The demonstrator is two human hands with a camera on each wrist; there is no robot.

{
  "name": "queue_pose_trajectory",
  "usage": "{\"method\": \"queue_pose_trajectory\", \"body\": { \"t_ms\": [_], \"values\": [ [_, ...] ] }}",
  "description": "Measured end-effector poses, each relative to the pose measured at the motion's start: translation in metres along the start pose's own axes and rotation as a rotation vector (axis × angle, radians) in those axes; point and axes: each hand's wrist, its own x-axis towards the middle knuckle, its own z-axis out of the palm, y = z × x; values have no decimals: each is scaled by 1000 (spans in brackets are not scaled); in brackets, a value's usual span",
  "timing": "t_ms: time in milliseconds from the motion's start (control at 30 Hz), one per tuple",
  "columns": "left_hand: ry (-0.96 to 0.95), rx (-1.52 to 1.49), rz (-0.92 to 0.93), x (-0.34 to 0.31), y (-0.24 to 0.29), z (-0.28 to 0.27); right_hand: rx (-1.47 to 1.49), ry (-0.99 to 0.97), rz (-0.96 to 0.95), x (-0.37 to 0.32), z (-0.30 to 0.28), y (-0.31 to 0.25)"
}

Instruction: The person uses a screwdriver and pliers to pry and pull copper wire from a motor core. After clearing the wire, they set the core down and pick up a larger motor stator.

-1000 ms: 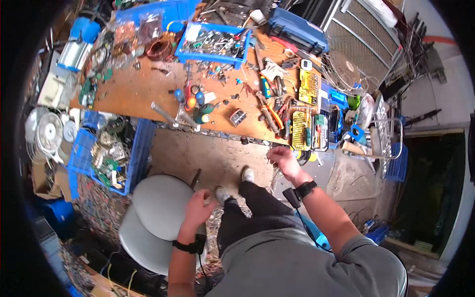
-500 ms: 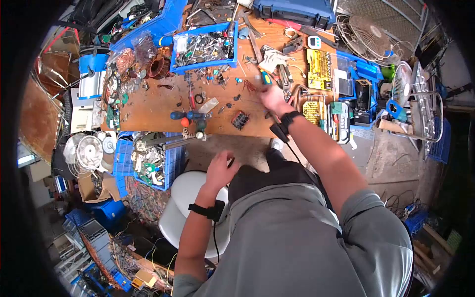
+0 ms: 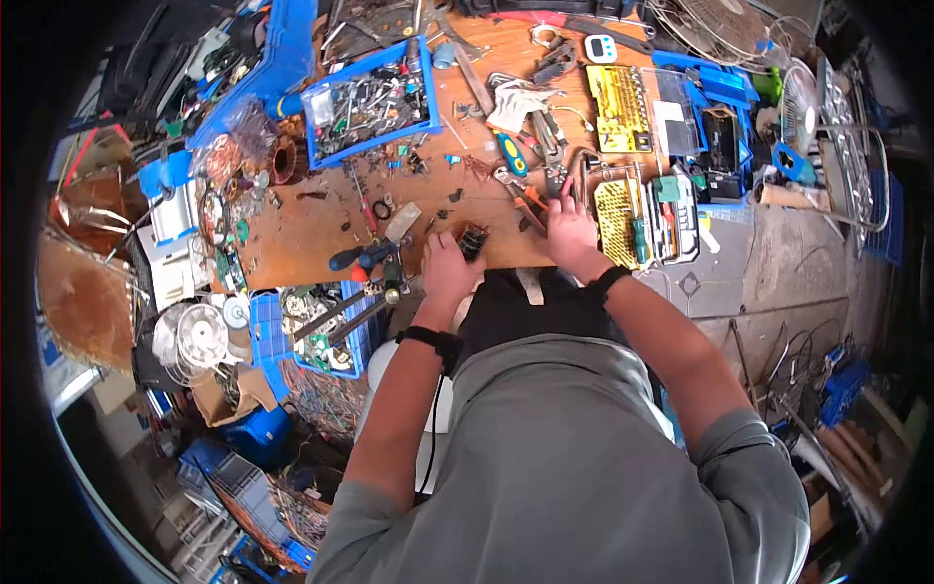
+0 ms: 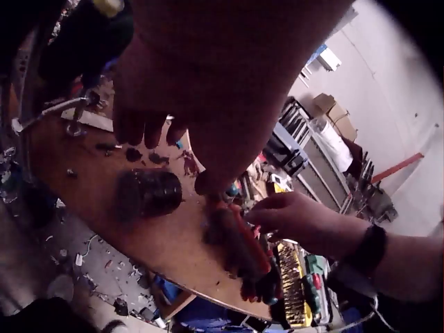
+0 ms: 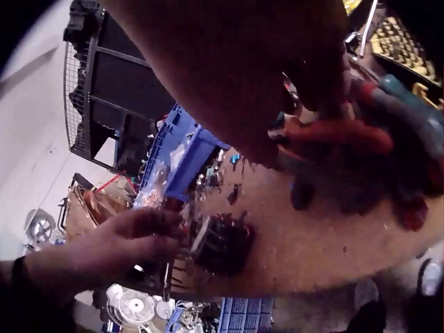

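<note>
My left hand [image 3: 449, 268] is at the table's front edge beside a small dark motor core with wire windings [image 3: 473, 241]. In the left wrist view its fingers hang over the table, with a gap to the core [image 4: 152, 193]. My right hand [image 3: 572, 234] reaches among the hand tools to the right, fingertips at red handles. Orange-handled pliers [image 3: 530, 201] lie just left of it. In the right wrist view its fingers overlap an orange handle [image 5: 340, 135]; I cannot tell whether they grip it.
A blue tray of small metal parts [image 3: 375, 102] stands farther back. Yellow bit sets [image 3: 619, 109] and a green-handled screwdriver [image 3: 640, 241] lie right of the tools. Screwdrivers [image 3: 365, 255] lie left of my left hand. A grey chair [image 3: 438, 404] is below the table.
I have moved up to the table. My left hand has risen from beside the chair to the motor core. My right hand reached over the table and shifted right and nearer among the tools.
</note>
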Motion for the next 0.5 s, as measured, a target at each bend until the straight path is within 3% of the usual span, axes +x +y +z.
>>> {"method": "queue_pose_trajectory", "body": {
  "t_ms": [67, 200, 267, 333, 367, 500],
  "values": [
    [-15, 36, 8, 7, -1, 5, -31, -125, 51, -4, -4, -6],
    [-101, 169, 47, 20, -4, 11, -201, 19, 49, 17, 27, -13],
    [-128, 196, 63, 24, -6, 15, -211, -22, 77, 22, 26, -21],
    [-131, 219, 81, 29, -7, 19, -119, -129, 111, 22, 2, -30],
    [-133, 215, 82, 31, -8, 21, -21, -179, 135, 32, 20, -29],
    [-144, 219, 86, 37, -15, 28, 243, -144, 152, 24, 2, -45]
  ]
}}
